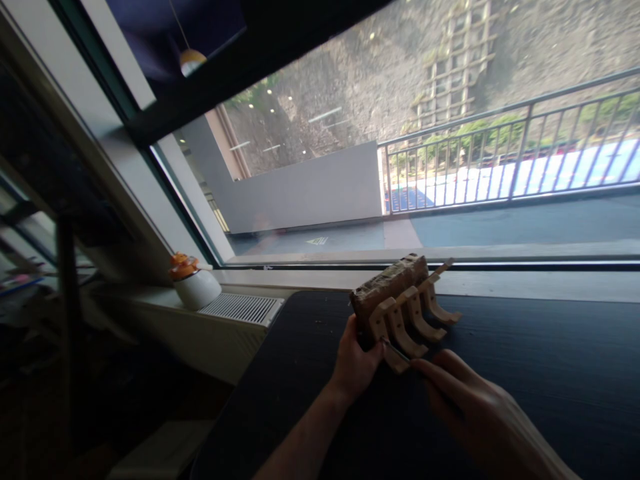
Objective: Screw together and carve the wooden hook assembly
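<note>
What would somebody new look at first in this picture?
Probably the bright window across the top, with a rocky slope and a railing outside. Next, the wooden piece with curved legs, over the dark table below: the left hand holds it, and the right hand has a thin tool at its near end. Off to the left, a white thing with an orange top sits near the window.

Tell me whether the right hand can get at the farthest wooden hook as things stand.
Probably yes: the farthest hook juts out over the table with nothing seen blocking its tip, though the right hand holds a thin tool.
</note>
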`<action>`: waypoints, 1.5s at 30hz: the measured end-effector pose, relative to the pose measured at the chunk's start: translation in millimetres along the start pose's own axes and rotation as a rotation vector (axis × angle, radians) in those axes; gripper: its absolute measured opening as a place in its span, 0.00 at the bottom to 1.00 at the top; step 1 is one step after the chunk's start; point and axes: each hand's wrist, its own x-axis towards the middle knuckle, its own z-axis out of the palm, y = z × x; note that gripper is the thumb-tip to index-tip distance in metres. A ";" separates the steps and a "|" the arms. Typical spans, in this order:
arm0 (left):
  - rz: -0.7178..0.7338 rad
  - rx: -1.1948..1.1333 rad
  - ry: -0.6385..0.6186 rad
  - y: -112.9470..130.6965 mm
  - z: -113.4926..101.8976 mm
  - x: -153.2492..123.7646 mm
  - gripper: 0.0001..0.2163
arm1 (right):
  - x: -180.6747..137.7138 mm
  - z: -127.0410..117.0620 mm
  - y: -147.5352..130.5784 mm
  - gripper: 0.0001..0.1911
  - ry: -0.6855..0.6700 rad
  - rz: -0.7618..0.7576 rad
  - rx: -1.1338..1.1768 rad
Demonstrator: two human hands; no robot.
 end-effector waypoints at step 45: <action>-0.008 0.032 0.026 1.2 0.0 -0.9 0.17 | 1.5 -4.5 -2.7 0.13 0.083 -0.062 -0.223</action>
